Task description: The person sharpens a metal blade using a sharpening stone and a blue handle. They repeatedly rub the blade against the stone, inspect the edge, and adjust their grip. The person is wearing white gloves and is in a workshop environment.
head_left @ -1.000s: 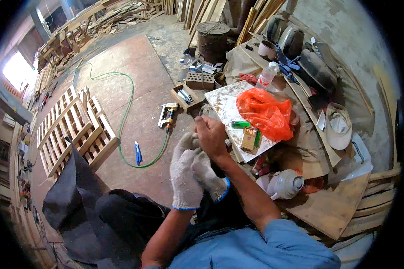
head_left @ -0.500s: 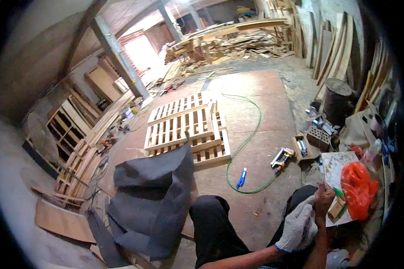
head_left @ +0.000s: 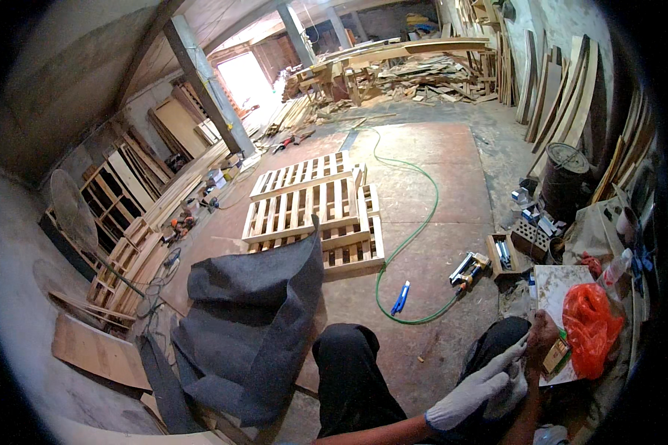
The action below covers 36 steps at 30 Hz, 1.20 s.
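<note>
My left hand (head_left: 471, 394), in a white knitted glove, reaches over my right knee. Its fingers stretch out against my right wrist. My bare right hand (head_left: 543, 335) is curled closed beside the knee; whatever it may hold is hidden. Close by it, a small box (head_left: 555, 357) in yellow and green lies on a stained white board (head_left: 564, 285), along with a red plastic bag (head_left: 591, 326). On the floor panel ahead of my knees are a blue utility knife (head_left: 401, 298) and a nail gun (head_left: 469, 269) joined to a green air hose (head_left: 432, 194).
Wooden slatted frames (head_left: 304, 215) lie on the panel ahead. Dark grey fabric (head_left: 245, 334) is heaped left of my knees. At right stand a box of nail strips (head_left: 505, 256), a perforated brick (head_left: 531, 236) and a dark metal drum (head_left: 564, 174). Boards (head_left: 571, 96) lean on the wall.
My gloved hand has shifted slightly down and left, its fingers now lower along my right wrist. The whole view has tilted a little; the objects around have stayed put.
</note>
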Available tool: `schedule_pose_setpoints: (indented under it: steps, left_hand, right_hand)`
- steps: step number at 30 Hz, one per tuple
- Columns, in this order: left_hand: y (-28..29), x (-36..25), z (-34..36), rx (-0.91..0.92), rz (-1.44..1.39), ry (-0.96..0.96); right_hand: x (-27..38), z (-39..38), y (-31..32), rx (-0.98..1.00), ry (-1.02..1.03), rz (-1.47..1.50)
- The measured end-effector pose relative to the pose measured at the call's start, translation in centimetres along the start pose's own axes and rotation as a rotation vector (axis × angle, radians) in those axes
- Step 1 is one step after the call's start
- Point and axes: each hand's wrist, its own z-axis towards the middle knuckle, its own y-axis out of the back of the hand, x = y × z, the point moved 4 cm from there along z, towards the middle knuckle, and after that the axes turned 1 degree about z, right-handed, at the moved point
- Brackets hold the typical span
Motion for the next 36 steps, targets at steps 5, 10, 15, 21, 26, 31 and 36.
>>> schedule_pose_setpoints:
  steps: [5, 10, 15, 21, 26, 31, 36]
  left_hand:
    - [2.8, 2.6, -0.8, -0.207, -0.118, 0.199]
    - [2.5, 1.9, 0.0, -0.201, 0.023, 0.026]
    - [2.0, 4.0, -0.1, -0.113, -0.286, 0.239]
    - [3.8, 4.7, -6.8, -0.402, -0.623, 0.352]
    - [6.1, 5.7, -12.6, -0.308, -0.067, 0.602]
    - [8.0, 2.8, -11.4, -0.544, 0.270, 0.285]
    - [6.4, 1.4, -7.3, -0.428, 0.432, 0.149]
  right_hand:
    - [2.5, -1.4, -2.9, 0.191, 0.234, -0.158]
    - [1.0, -0.9, -2.2, 0.109, 0.278, -0.286]
    - [-3.5, -0.1, 0.5, 0.203, 0.392, -0.431]
    - [3.1, -0.2, -2.6, 0.041, 0.104, -0.202]
    - [2.1, 1.1, 1.4, -0.018, -0.099, -0.182]
    - [1.9, 0.3, 0.4, 0.068, -0.140, -0.113]
    - [2.5, 0.5, 0.0, 0.271, -0.136, -0.145]
